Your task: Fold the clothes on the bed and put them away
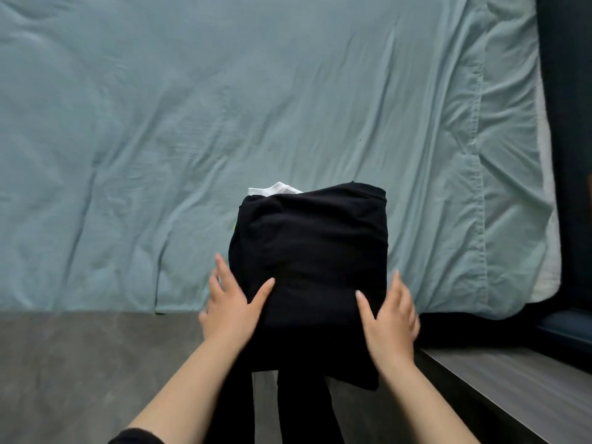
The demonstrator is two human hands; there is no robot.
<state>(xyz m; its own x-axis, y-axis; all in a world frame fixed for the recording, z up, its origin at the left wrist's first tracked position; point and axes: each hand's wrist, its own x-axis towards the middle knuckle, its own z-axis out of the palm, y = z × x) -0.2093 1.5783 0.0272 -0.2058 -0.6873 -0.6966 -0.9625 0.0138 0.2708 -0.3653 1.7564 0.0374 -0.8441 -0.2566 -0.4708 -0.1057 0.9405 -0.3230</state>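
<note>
Clothes: we see a folded pile of clothes (310,251), black on top, at the near edge of the bed, with a white garment (275,189) peeking out at its far end.
Left hand (227,302): we find it against the pile's left side, fingers straight, thumb spread over the top.
Right hand (389,318): against the right side, fingers straight and slightly blurred, thumb on top.
Bed: a wrinkled pale teal sheet (224,107).
Below: a grey floor (80,363).

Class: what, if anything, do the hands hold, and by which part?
The stack of folded clothes, clasped at its near end: left hand on its left side, right hand on its right, thumbs on top.
</note>
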